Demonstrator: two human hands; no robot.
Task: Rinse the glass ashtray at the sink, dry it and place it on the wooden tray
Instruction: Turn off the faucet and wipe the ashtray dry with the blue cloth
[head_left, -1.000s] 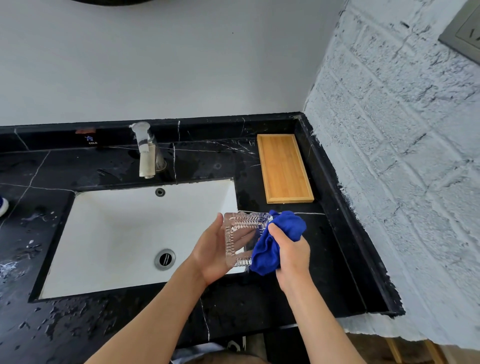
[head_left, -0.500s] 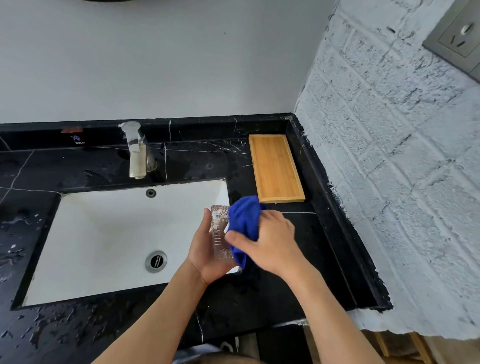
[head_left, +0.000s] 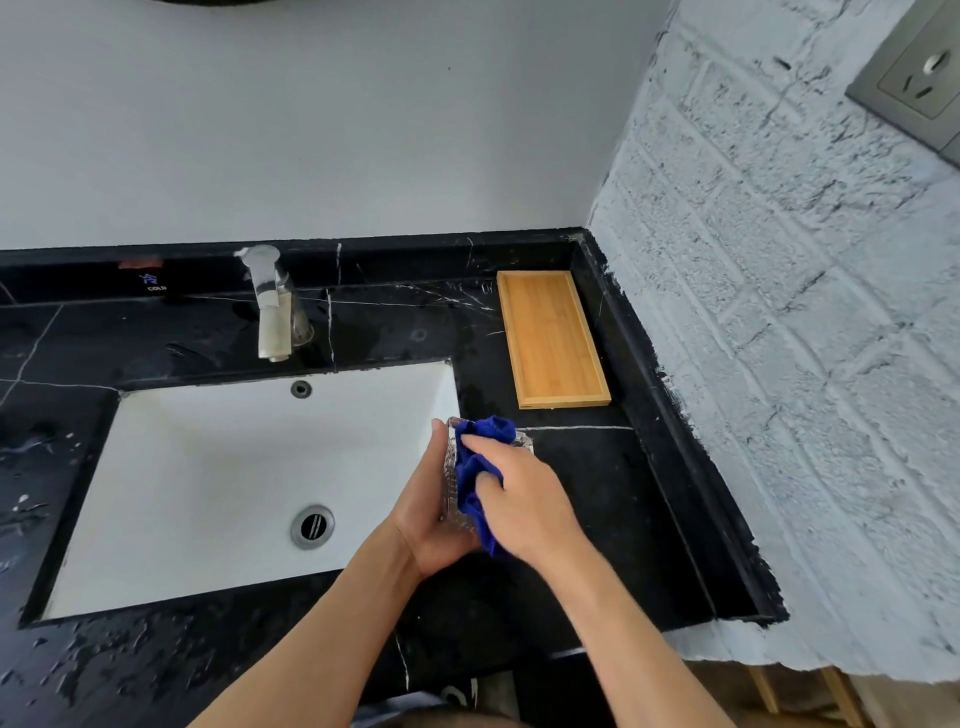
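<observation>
My left hand (head_left: 434, 512) cups the clear glass ashtray (head_left: 450, 480) from the left, holding it on edge over the right rim of the white sink (head_left: 218, 467). My right hand (head_left: 524, 499) presses a crumpled blue cloth (head_left: 475, 470) against the ashtray's open face. Most of the glass is hidden by the cloth and my fingers. The wooden tray (head_left: 553, 338) lies bare on the black counter, beyond my hands, near the right wall.
A metal faucet (head_left: 272, 306) stands behind the sink, with the drain (head_left: 312, 526) in the basin floor. The black marble counter (head_left: 597, 519) is wet with droplets at left. A white brick wall (head_left: 779, 364) closes the right side.
My right hand came over the ashtray with the cloth and now rubs its inner face. The ashtray turned from facing me to standing on edge. My view shifted slightly.
</observation>
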